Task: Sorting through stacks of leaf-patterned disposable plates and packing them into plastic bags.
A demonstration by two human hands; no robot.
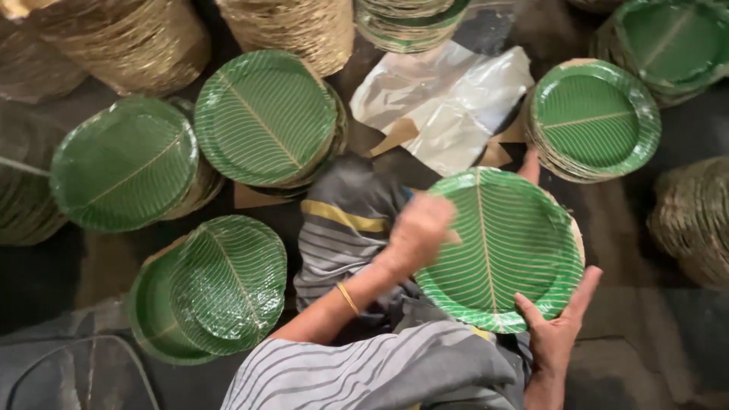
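Observation:
A round green plate (505,247) with a printed leaf pattern, the top of a thin stack, is held over my lap at centre right. My left hand (418,228), a thin bangle on its wrist, is closed on the plate's left rim. My right hand (558,326) grips the lower right rim, thumb on top and fingers spread behind the edge. A grey striped cloth with a yellow band (342,228) covers my knee just left of the plate.
Stacks of the same green plates surround me: upper right (592,118), far top right (672,42), upper middle (266,114), left (121,163) and lower left (220,281). Crumpled clear plastic (448,99) lies ahead. Brownish stacks (137,42) stand along the back, another (695,220) at right.

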